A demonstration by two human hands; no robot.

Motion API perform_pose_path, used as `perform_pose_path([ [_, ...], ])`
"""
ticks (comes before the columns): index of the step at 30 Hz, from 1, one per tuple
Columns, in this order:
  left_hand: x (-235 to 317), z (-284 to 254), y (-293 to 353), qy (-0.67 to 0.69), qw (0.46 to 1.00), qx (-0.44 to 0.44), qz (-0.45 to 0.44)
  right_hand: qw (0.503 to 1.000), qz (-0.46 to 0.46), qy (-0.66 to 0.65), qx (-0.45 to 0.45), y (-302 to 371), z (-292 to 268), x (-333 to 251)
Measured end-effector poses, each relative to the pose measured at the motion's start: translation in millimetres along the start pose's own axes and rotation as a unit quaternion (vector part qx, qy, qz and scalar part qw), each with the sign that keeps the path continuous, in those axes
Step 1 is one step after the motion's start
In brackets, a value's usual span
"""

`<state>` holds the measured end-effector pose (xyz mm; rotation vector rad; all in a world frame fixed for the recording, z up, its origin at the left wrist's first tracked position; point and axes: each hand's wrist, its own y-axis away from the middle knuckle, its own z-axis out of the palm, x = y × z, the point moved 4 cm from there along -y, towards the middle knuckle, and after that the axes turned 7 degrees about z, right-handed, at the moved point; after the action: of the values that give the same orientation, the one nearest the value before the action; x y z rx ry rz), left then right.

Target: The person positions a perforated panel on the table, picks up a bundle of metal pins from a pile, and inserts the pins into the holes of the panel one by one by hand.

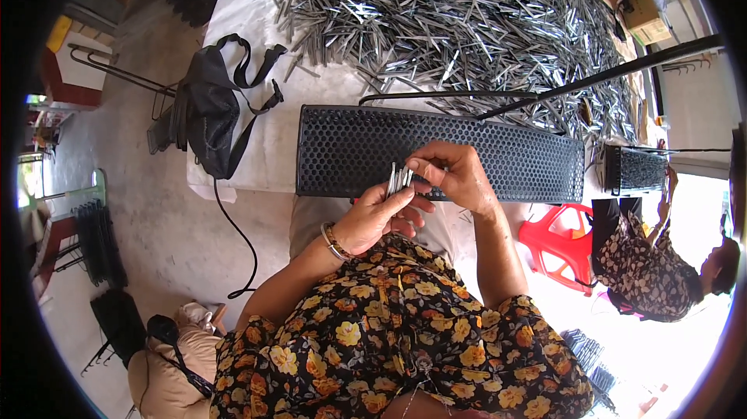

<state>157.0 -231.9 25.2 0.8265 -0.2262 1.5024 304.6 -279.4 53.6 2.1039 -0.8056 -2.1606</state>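
Note:
Several thin silvery metal strips (399, 179) stand bunched in my left hand (375, 217), whose fingers wrap round them; a beaded bracelet is on that wrist. My right hand (459, 175) is closed at the top of the bunch, its thumb and forefinger pinching the strip ends. Both hands are over the near edge of a long black perforated panel (350, 139) with rows of round holes. Beyond it, a large heap of dark and shiny narrow strips (451, 22) covers the table.
A black waist bag (212, 112) lies on the pale tabletop (264, 156) at the left, its strap hanging off. A thin black metal bar (607, 77) crosses above the heap. At right are a red plastic stool (562, 244) and another person (650, 271) beside a similar panel (636, 170).

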Motion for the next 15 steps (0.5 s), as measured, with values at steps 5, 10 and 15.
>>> perform_pose_path([
  [5,2.3,2.0,2.0,0.013,1.000,0.004,-0.007,0.994,-0.019,0.012,0.111,-3.9,-12.2,-2.7],
  [10,-5.3,-1.4,1.9,0.016,1.000,0.000,-0.021,0.958,-0.079,0.068,0.268,-10.3,-29.0,-10.1],
  [15,-17.4,-2.2,4.6,0.021,0.997,-0.010,-0.072,0.901,-0.206,0.185,0.333,-16.0,-28.3,-12.9],
])
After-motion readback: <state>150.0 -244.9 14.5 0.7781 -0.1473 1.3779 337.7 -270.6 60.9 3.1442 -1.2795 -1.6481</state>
